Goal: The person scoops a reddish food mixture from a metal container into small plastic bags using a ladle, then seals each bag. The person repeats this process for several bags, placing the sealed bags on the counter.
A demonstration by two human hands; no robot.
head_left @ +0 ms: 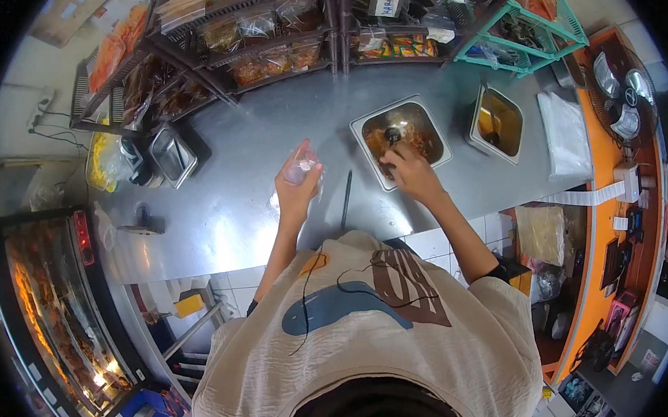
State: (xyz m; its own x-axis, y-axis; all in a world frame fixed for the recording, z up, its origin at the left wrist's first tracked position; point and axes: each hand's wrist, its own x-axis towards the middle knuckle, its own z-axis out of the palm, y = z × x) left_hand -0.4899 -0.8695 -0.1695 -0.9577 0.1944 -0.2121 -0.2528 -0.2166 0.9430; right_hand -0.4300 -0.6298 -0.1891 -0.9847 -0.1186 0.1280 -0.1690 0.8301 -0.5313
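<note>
My left hand [296, 192] holds a clear plastic bag [301, 169], its film bunched between the thumb and fingers. Above the near side of a square steel food pan [435, 164], my right hand [410, 170] has its fingers curled around what looks like the handle of a ladle. The ladle's dark head [393, 135] sits in the reddish-brown, saucy food [424, 139] inside that pan. Most of the handle is hidden by my fingers. Between my hands, a thin dark stick-like tool [346, 198] lies on the steel worktop [244, 174].
A second steel container [518, 145] with yellowish liquid and a ladle stands right of the pan, beside stacked plastic bags [565, 136]. Plastic racks [336, 31] of bagged goods line the back. A small steel pan [174, 156] sits left; a lit glass display cabinet [58, 306] adjoins the worktop.
</note>
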